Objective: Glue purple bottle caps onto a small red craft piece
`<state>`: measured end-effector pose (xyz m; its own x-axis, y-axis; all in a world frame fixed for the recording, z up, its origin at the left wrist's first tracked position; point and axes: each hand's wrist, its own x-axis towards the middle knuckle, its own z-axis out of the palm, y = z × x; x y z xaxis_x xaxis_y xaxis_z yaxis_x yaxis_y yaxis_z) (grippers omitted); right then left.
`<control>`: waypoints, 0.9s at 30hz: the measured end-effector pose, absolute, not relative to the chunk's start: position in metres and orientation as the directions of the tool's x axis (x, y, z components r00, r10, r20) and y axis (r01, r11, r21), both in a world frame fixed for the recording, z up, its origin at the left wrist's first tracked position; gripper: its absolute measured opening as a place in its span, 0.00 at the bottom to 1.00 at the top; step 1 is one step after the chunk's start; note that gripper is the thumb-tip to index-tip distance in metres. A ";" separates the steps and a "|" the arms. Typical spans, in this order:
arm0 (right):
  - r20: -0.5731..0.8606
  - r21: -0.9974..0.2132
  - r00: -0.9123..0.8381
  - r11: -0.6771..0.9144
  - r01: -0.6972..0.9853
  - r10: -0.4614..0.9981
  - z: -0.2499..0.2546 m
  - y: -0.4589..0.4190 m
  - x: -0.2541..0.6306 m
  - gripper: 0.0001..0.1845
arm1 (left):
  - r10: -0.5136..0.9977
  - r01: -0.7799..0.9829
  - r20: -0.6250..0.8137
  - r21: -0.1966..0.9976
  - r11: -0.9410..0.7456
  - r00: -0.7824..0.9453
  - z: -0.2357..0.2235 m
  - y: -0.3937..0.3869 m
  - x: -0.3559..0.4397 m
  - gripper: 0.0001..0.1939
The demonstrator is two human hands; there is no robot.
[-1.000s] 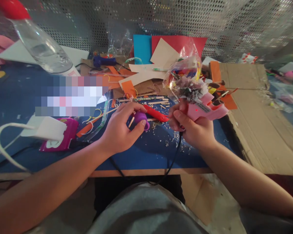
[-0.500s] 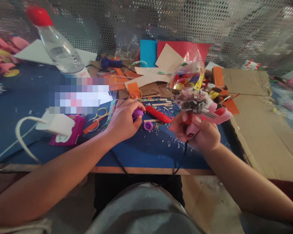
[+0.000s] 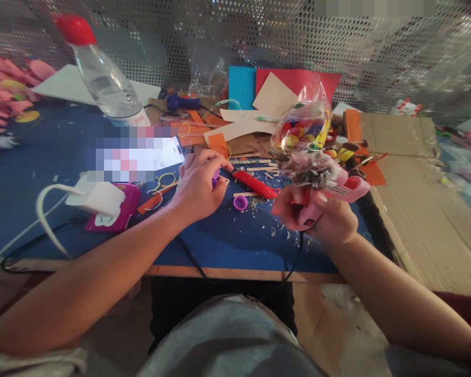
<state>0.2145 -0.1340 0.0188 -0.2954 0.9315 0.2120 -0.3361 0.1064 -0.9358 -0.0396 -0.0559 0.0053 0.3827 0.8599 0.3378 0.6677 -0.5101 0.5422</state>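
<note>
- From where I'm standing, the purple cap (image 3: pixel 240 203) is the thing that has changed: a second ago it showed up against the left fingers, and now it sits by itself on the blue surface (image 3: pixel 220 241), just beside them.
- The left hand (image 3: pixel 198 186) is curled palm down, its grip closed around a purple piece (image 3: pixel 215 179). Less of that piece shows now than half a second ago, since the thumb and fingers cover most of it.
- That purple piece lies between thumb and fingertips; whether it also touches the surface, I can't tell from here.
- Over on the other side, the right hand (image 3: pixel 332 214) has its grip wrapped firmly about the handle of a pink glue gun (image 3: pixel 351 188), fingers bent round it. The handle's dark switch faces me, which it didn't a second ago.
- A fluffy grey clump (image 3: pixel 310 170) is at the front of the gun, above the fingers; how it is attached is unclear.
- Between the hands lies a red cutter (image 3: pixel 255 183), slanted behind the cap, with wooden sticks (image 3: pixel 261 166) and white shavings about it.
- The phone (image 3: pixel 170 152) is near the left hand, and more of its lit screen shows now.
</note>
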 end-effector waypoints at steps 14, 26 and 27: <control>0.238 -0.941 -0.237 0.164 -0.294 0.942 0.014 -0.129 0.213 0.20 | 0.754 0.651 0.163 0.411 -0.638 0.637 0.002 -0.057 -0.043 0.19; 0.170 -0.970 0.022 0.171 -0.173 0.985 -0.001 -0.115 0.214 0.31 | 0.768 0.658 0.181 0.420 -0.625 0.614 0.001 -0.057 -0.038 0.09; 0.150 -0.974 0.019 0.151 -0.171 0.988 -0.001 -0.115 0.214 0.33 | 0.770 0.658 0.185 0.423 -0.623 0.610 0.002 -0.057 -0.038 0.09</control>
<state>0.2138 -0.1146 -0.0012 0.0190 0.9885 0.1502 -0.1711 0.1513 -0.9736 -0.0375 -0.0569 0.0021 0.6103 0.7702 0.1852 0.6580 -0.6230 0.4230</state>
